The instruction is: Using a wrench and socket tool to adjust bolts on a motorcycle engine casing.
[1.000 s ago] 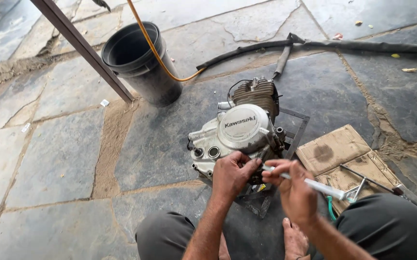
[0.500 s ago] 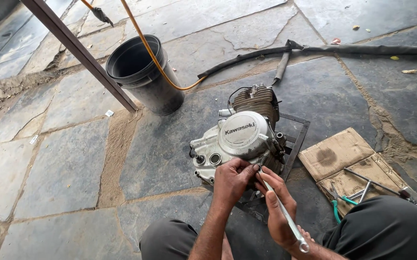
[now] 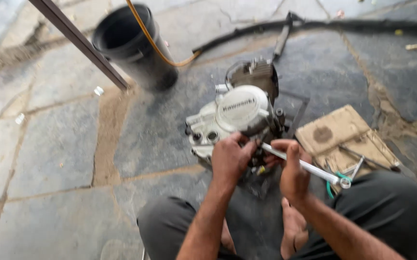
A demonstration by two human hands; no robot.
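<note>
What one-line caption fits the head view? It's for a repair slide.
Left hand steadies a motorcycle engine on the stone floor while the right hand grips a wrench.

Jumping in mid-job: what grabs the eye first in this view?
A pale motorcycle engine sits on the stone floor at centre. The left hand grips its lower edge, and the right hand holds a long silver wrench against it. A black bucket stands upper left, with flattened cardboard holding tools at right.

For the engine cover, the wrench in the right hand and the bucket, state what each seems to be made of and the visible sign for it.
Engine cover: likely cast metal, a dull pale-grey sheen.
Wrench in the right hand: probably steel, a bright silvery bar.
Bucket: seemingly plastic or rubber, matte black.
</note>
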